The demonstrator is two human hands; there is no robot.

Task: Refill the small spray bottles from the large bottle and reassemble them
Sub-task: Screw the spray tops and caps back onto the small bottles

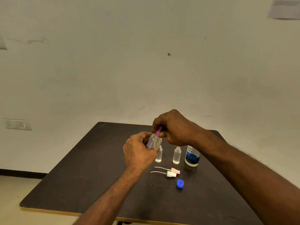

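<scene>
My left hand (138, 151) grips a small clear spray bottle (155, 142), held tilted above the table. My right hand (173, 127) pinches the purple spray head (158, 131) at that bottle's neck. Two other small clear bottles stand open on the dark table (81, 176): one (159, 155) partly behind my left hand, one (177, 155) to its right. The large bottle (192, 157) with a blue label stands at the right, its top hidden by my right wrist. A pink spray head (175, 170) and a white spray head (171, 174) lie with their tubes pointing left. A blue cap (180, 183) lies nearer to me.
The table stands against a pale wall, with its front edge (65, 212) close to me. A wall socket (18, 124) is at the far left. A paper sheet (284, 8) hangs at the top right.
</scene>
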